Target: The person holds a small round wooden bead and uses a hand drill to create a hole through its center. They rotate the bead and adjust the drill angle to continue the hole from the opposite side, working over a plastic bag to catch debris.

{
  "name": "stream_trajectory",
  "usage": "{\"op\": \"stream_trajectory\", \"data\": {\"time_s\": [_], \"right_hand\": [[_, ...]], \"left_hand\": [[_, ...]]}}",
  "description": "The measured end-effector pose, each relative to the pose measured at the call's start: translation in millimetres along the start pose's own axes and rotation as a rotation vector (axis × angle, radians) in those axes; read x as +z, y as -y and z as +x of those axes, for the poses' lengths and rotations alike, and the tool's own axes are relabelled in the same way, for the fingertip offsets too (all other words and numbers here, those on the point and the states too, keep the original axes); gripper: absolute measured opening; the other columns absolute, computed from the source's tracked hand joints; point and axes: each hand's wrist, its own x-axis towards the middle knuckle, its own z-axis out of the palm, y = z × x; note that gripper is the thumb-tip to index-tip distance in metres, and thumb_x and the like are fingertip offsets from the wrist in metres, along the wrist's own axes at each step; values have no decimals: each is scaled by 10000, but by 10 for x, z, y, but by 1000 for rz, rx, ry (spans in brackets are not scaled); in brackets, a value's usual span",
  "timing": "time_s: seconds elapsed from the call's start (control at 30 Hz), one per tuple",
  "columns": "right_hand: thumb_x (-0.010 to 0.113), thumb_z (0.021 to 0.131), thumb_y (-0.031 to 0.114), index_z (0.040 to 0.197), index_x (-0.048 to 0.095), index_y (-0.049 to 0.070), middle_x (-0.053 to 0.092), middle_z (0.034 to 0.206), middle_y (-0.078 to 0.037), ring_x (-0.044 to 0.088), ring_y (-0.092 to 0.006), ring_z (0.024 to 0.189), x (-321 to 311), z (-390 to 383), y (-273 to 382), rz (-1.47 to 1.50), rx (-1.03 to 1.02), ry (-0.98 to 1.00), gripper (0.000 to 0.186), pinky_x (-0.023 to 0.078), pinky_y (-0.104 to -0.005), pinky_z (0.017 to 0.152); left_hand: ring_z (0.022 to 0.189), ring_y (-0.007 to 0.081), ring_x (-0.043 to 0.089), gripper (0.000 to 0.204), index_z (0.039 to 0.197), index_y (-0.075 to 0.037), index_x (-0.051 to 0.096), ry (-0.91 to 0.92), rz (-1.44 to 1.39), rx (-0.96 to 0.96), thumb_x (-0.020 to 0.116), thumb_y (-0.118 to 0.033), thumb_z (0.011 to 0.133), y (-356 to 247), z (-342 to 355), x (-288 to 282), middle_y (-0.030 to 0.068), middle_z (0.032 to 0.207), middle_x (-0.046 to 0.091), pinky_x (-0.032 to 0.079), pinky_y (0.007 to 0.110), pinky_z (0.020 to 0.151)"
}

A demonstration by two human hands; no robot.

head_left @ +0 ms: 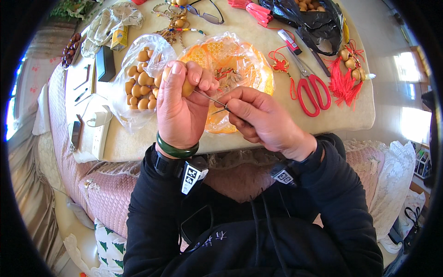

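Observation:
My left hand [181, 104], with a dark green bangle at the wrist, is closed around a small golden-brown gourd [188, 87], partly hidden by the fingers. Between the fingers and thumb of my right hand [265, 117] is a thin metal pick-like tool [208, 97]; its far end meets the gourd. Whether the tip is inside the gourd I cannot tell. A clear plastic bag [121, 108] of similar small gourds [143, 79] lies left of my left hand. Beneath and beyond both hands sits an orange lattice basket [263, 76] lined with clear plastic, holding small bits of cord.
Red-handled scissors [309, 99], a marker-like tube [289, 41] and red tassels with gourds [346, 87] lie to the right. A black plastic bag [304, 18] and glasses [210, 17] are at the back. At the left are a dark box [105, 63] and a white power strip [100, 136].

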Motion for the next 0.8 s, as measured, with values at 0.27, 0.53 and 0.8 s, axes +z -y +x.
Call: {"op": "stream_trajectory", "data": {"time_s": [0.27, 0.53, 0.8], "right_hand": [[674, 950, 75, 1186, 634, -9, 662, 835, -38, 629, -130, 757, 43, -20, -86, -609, -480, -24, 254, 525, -272, 691], [651, 977, 128, 1143, 603, 19, 570, 753, 4, 595, -151, 666, -17, 84, -95, -909, -802, -98, 204, 480, -331, 544], [616, 998, 94, 1144, 637, 46, 567, 817, 13, 522, -78, 643, -50, -38, -24, 54, -56, 145, 155, 444, -224, 587]], "left_hand": [[790, 162, 511, 115, 991, -124, 520, 74, 77, 10, 473, -200, 1063, -28, -8, 23, 10, 855, 501, 468, 355, 806], [809, 156, 534, 141, 989, -106, 551, -226, 117, 39, 496, -217, 1056, 101, -55, 25, 16, 867, 536, 487, 335, 784], [804, 155, 529, 145, 957, -107, 521, 51, -8, -16, 496, -211, 1055, 17, -8, -25, 12, 870, 530, 485, 343, 788]]}}
